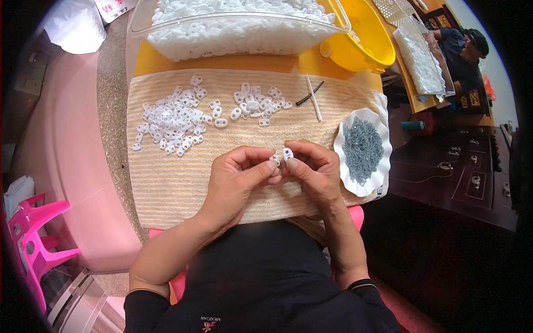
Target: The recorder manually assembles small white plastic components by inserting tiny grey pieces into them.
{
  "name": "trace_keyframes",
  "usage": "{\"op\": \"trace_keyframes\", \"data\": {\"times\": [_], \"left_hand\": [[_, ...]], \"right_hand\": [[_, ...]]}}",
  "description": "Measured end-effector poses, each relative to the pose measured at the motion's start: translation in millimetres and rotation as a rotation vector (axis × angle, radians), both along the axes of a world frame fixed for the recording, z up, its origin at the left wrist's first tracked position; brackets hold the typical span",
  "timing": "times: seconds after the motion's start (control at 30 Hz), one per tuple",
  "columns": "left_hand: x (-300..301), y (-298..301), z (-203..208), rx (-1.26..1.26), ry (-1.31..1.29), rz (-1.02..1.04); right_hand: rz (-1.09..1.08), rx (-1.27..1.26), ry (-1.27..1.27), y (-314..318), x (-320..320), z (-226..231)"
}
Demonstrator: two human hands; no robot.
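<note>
Close together over the towel, my two hands each pinch a small white plastic piece. My left hand (244, 171) grips a white piece (275, 159) that its fingertips partly cover. Between thumb and forefinger, my right hand (313, 169) holds an oval white piece with two holes (287, 154) upright. Beyond my left hand lies a heap of small white two-holed pieces (175, 119). A smaller group of rounder white pieces (252, 102) sits to its right. Beside my right hand, a white scalloped dish (345, 176) holds many thin grey-blue pins (363, 147).
A striped towel (177, 191) covers the table. A white stick (314, 99) crosses a black stick (309, 94). At the back stand a clear bin (233, 47) of white pieces and a yellow basin (383, 44). Another person (461, 55) works at far right. Pink stools (41, 238) stand left.
</note>
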State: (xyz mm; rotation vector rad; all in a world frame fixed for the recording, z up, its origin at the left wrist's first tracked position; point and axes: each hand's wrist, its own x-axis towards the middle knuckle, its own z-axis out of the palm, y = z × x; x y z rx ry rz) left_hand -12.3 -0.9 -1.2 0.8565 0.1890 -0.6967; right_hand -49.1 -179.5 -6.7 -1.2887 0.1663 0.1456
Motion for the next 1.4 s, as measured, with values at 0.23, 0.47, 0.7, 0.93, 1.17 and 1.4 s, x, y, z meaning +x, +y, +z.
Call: {"op": "trace_keyframes", "data": {"times": [0.23,0.47,0.7,0.93,1.17,1.4], "left_hand": [[-0.1,0.1,-0.6,0.015,0.003,-0.006],[-1.2,0.0,0.2,0.022,0.013,-0.008],[-1.7,0.5,-1.7,0.033,0.006,-0.037],[-2.4,-1.4,1.8,0.024,0.0,-0.01],[-4.0,-1.1,-0.3,0.033,-0.012,0.002],[-4.2,-2.4,1.1,0.032,-0.006,-0.003]], "right_hand": [[0.014,0.025,-0.005,1.8,0.1,3.1],[0.052,-0.002,-0.024,1.7,1.3,6.4],[0.057,-0.043,-0.003,1.9,-0.5,6.2],[0.048,-0.098,-0.009,1.4,-1.0,5.2],[0.064,-0.1,-0.004,2.5,-0.7,7.6],[0.068,-0.071,0.011,1.0,-0.5,8.5]]}}
